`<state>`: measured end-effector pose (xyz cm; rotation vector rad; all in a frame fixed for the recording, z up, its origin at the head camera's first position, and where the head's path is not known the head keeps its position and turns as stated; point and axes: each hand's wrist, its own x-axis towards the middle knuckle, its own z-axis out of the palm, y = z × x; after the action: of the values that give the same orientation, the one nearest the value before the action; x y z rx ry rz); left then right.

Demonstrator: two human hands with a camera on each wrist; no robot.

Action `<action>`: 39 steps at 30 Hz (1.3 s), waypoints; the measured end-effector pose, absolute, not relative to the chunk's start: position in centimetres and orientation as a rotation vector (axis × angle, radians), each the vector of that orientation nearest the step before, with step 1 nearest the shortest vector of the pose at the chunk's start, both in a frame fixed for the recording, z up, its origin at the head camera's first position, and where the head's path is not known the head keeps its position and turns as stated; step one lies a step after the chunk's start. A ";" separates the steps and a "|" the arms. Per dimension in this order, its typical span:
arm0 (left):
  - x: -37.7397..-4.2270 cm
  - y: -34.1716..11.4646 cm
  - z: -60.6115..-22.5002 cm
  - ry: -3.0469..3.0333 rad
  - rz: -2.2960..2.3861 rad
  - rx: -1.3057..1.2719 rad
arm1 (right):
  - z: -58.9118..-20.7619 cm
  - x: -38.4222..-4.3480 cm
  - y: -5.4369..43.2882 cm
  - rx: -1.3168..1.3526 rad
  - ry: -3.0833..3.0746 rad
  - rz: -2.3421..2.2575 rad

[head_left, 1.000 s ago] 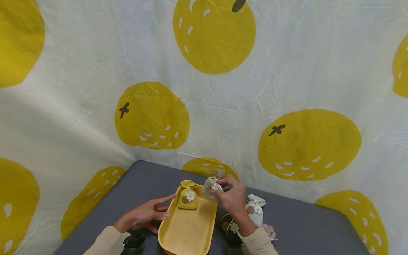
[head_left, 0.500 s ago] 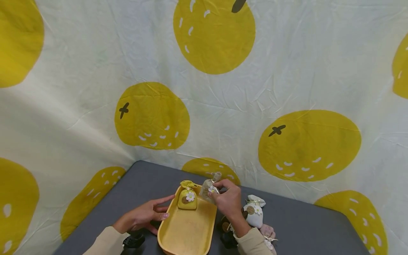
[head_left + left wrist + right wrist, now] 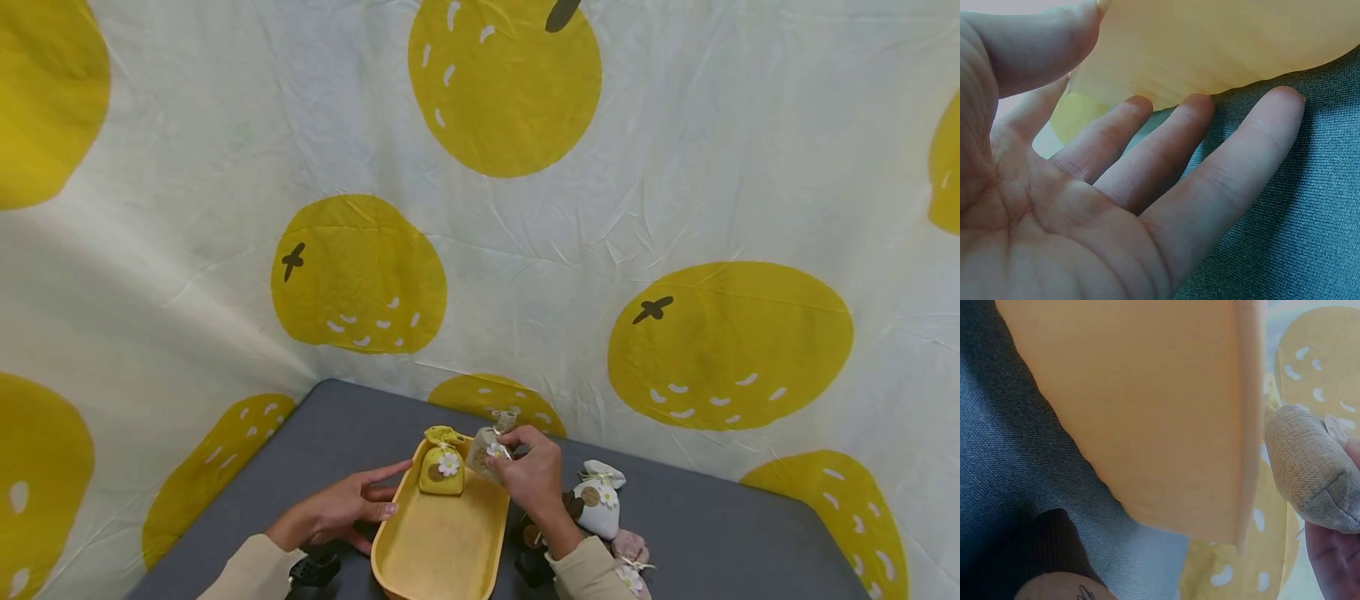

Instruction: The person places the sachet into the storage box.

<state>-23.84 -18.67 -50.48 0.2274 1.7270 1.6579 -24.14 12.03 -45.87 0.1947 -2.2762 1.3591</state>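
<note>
The left hand (image 3: 345,504) spreads its fingers along the left side of a shallow, oblong, orange-yellow tray (image 3: 442,546), apparently steadying it. The right hand (image 3: 534,473) pinches a small greyish-beige cloth pouch (image 3: 482,455) at the tray's far right corner, seemingly raised to clear the rim. A tied yellow cloth pouch (image 3: 450,484) sits far left inside.

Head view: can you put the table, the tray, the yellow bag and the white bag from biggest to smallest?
1. Table
2. Tray
3. Yellow bag and white bag: they look too alike to rank.
</note>
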 end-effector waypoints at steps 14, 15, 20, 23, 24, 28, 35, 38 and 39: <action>-23.9 -18.6 -50.0 1.715 1.662 0.251 | -46.7 -24.4 12.2 0.211 -2.295 1.351; -23.9 -18.6 -50.1 1.714 1.663 0.253 | -46.8 -24.4 12.2 0.205 -2.301 1.348; -23.9 -18.7 -50.1 1.715 1.665 0.260 | -47.3 -24.5 12.1 0.187 -2.316 1.334; -23.9 -18.7 -50.2 1.715 1.664 0.259 | -47.6 -24.6 12.0 0.183 -2.321 1.324; -23.9 -18.7 -50.2 1.717 1.663 0.257 | -47.7 -24.6 12.0 0.180 -2.324 1.321; -23.8 -18.6 -50.2 1.717 1.660 0.248 | -48.0 -24.6 11.8 0.156 -2.344 1.313; -23.6 -18.7 -50.3 1.715 1.663 0.250 | -48.4 -24.6 11.7 0.131 -2.377 1.283; -23.7 -18.7 -50.3 1.716 1.662 0.251 | -48.4 -24.6 11.6 0.116 -2.389 1.271; -23.7 -18.7 -50.3 1.715 1.661 0.252 | -48.4 -24.5 11.6 0.115 -2.395 1.259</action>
<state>-23.66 -18.71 -50.30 0.2524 1.7153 1.6612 -24.54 11.56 -48.42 0.1152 -2.3946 1.2591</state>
